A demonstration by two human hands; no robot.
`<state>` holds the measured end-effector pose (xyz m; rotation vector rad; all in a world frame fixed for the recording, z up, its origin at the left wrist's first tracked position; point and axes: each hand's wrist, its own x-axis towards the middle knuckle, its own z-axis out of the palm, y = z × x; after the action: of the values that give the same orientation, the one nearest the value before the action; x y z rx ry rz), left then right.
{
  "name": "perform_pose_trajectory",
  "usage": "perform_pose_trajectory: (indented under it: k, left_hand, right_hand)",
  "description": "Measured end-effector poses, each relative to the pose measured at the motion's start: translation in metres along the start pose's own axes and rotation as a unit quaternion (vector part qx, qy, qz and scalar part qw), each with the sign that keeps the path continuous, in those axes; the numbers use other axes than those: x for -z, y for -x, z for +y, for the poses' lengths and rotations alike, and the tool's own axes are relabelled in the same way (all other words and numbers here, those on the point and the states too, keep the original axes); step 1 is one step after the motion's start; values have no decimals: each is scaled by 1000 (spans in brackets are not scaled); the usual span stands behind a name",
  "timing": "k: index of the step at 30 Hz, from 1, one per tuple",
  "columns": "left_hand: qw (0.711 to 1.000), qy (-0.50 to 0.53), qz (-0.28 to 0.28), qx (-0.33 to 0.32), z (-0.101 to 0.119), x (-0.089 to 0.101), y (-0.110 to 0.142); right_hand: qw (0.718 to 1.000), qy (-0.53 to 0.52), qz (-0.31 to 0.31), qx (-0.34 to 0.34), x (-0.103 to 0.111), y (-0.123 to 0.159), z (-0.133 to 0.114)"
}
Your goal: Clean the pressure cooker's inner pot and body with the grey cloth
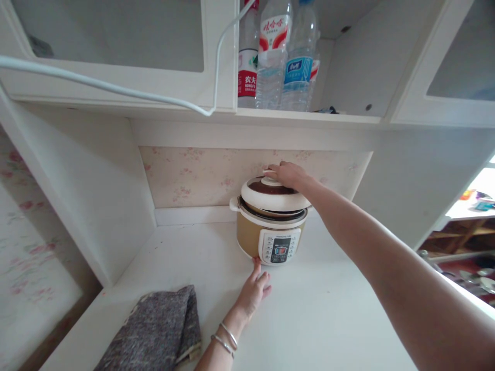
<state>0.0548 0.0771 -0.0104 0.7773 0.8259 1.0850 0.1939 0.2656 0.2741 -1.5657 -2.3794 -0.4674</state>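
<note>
Right hand (288, 175), fingers closed on the white-rimmed brown ceramic lid (273, 193); left hand (254, 291), fingers flat and spread, braces the tan electric cooker (266, 239) at its base.

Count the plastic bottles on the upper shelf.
3 at least: a red-labelled bottle at left, a red-and-white-labelled bottle in the middle, a blue-labelled bottle at right. A red label edge behind suggests another, mostly hidden.
</note>
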Motion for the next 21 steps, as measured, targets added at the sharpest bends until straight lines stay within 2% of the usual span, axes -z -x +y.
perform_pose_trajectory:
  k: [6,13,17,21]
  left_hand:
    - [1000,-17,5,-1,1,-3,1]
    - [999,-27,26,-12,3,-10,4]
    - [999,-35,13,-18,0,-6,3]
    - [999,-36,13,-14,-3,0,0]
  right_hand:
    - [1000,3,-9,4,10,-10,4]
    - [1000,-3,-17,8,-2,-14,-25]
    - [1000,-11,1,8,-5,-17,-42]
    - [999,-15,41,-7,6,-24,-40]
